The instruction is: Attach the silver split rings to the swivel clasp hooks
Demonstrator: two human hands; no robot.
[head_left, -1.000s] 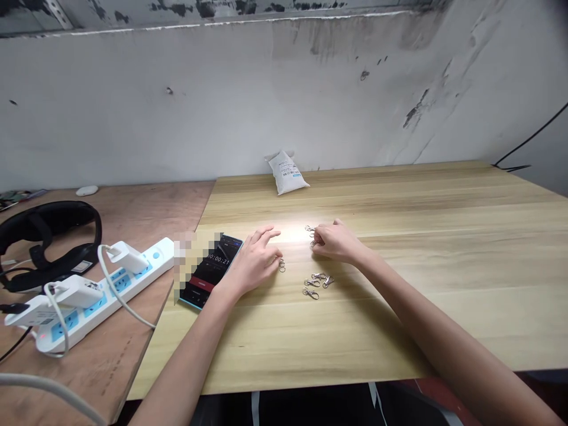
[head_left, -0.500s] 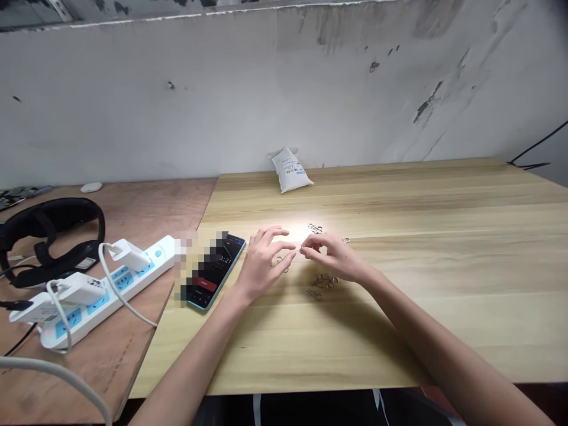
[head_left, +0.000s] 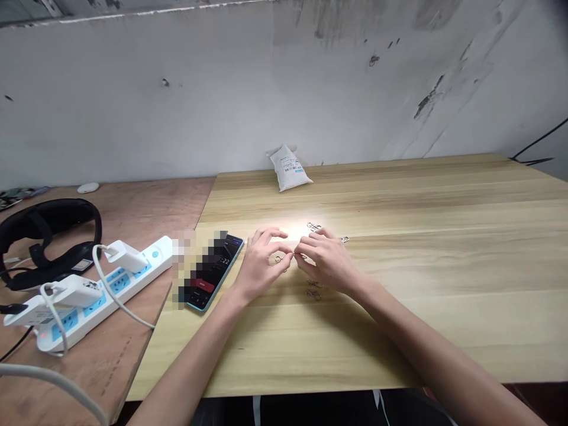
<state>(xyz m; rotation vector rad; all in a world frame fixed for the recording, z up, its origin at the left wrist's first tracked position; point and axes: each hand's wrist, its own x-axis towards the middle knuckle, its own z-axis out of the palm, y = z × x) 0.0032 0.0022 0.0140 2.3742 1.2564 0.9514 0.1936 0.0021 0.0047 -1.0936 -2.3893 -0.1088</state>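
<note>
My left hand and my right hand meet fingertip to fingertip just over the table. Thumb and forefinger of each are pinched on a small metal ring, mostly hidden by the fingers. Loose metal rings lie under my left fingertips. Below my right hand are several metal clasps with rings, partly covered by it. Beyond the right fingers sits another small group of metal clasps, and a single clasp lies to their right.
A phone with a lit screen lies left of my left hand. At the back by the wall is a white plastic packet. On the brown board at left are a power strip with plugged chargers and cables, and a black headset.
My right hand has moved slightly left and down, bringing its fingertips to my left ones. The left thumb and forefinger have closed from apart into a pinch.
</note>
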